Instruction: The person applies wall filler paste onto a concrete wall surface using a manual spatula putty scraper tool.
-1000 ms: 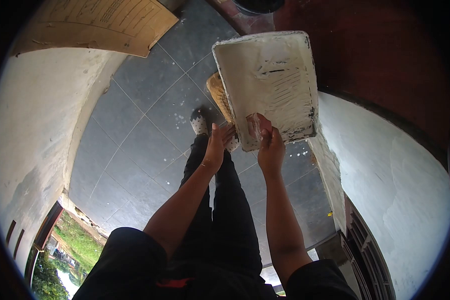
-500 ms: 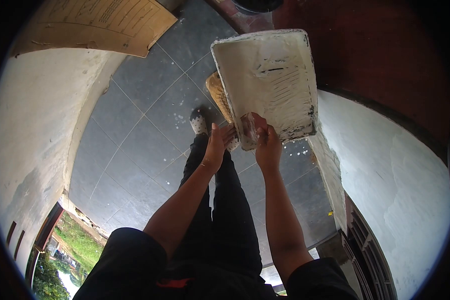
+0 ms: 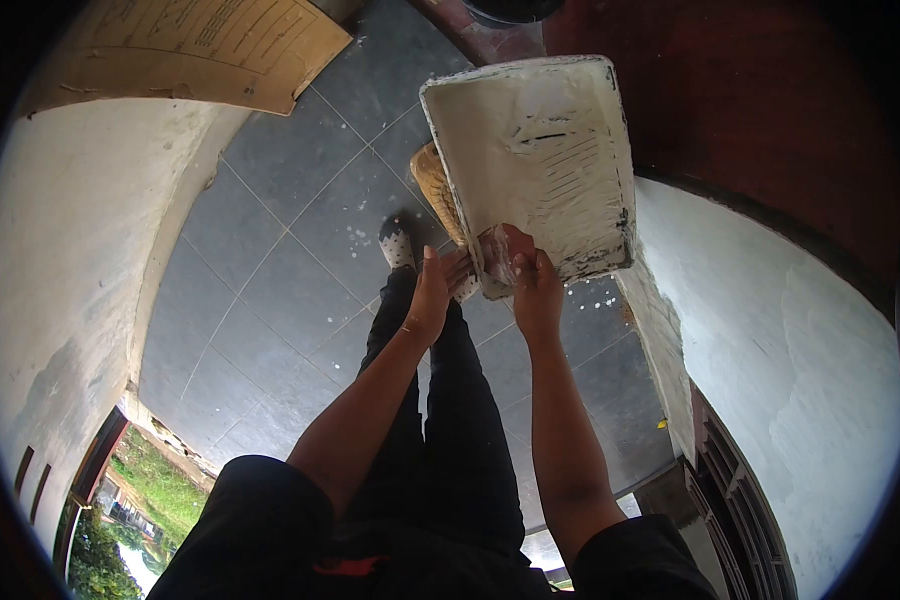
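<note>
A paint tray [image 3: 530, 100], coated in off-white paint or filler with ridges showing on its sloped part, is in front of me. My right hand [image 3: 538, 300] pinches a flat reddish scraper [image 3: 510, 243] at the tray's near left corner. Whitish paste is smeared over the scraper's face. Alongside the tray's left rim, my left hand [image 3: 432, 295] is held with its fingers stretched toward the edge and its thumb pointing up. Its fingertips are right at that rim. Under the tray's left side, a tan, worn-looking piece [image 3: 435, 185] sticks out.
Grey floor tiles [image 3: 260, 260] carry white paint spots. Pale walls stand to the left [image 3: 80, 250] and right [image 3: 780, 300]. A cardboard sheet [image 3: 190, 50] is at the upper left, a dark red surface [image 3: 740, 90] at the upper right. A black round object [image 3: 510, 8] is at the top.
Almost nothing differs. The scraper and both hands stay at the tray's near left corner, with the view shifted very slightly.
</note>
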`<state>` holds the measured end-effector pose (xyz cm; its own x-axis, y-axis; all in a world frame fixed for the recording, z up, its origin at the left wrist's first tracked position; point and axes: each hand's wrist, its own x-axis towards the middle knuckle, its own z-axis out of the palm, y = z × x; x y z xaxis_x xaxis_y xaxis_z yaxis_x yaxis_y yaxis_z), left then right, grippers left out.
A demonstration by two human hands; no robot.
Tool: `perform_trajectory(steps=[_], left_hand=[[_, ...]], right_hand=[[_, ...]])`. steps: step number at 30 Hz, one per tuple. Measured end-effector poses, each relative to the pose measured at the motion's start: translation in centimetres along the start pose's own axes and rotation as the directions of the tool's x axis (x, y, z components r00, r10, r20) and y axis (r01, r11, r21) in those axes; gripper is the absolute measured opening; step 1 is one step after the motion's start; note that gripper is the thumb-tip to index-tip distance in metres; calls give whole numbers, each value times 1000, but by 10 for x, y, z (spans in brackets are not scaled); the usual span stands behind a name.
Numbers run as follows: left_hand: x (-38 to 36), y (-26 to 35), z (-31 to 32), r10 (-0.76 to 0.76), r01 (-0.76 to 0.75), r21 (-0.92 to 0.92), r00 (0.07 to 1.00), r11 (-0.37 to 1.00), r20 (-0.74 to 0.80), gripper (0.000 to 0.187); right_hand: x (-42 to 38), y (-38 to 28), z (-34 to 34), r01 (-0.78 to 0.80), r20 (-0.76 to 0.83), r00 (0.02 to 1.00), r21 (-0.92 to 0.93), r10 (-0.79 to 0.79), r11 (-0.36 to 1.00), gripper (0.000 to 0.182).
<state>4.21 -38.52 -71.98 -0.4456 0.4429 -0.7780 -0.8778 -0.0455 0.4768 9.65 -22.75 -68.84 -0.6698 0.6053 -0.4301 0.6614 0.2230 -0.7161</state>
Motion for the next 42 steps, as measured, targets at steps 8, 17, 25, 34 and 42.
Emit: perform_trajectory(steps=[8,17,25,34,42], left_hand=[[1,-1,-2,5,-5,10,1000,1000,3,114],[3,-5,-4,42,-42,11,999,999,13,102],[-2,-1,-3,23,-22,42,1000,999,-9,107],[-49,-13,-26,60,-51,105,995,993,-78,97],[-129,34,6,121,-111,140,991,984,-63,97]], right_hand=[[21,6,-17,-75,193,979,9,72,997,19],[36,46,-22,-328,357,903,220,238,919,22],[18,31,-34,-589,407,808,563,427,580,37],[-37,-12,-67,-474,430,880,802,200,363,37],[-79,-71,-122,-370,367,928,928,69,34,48]])
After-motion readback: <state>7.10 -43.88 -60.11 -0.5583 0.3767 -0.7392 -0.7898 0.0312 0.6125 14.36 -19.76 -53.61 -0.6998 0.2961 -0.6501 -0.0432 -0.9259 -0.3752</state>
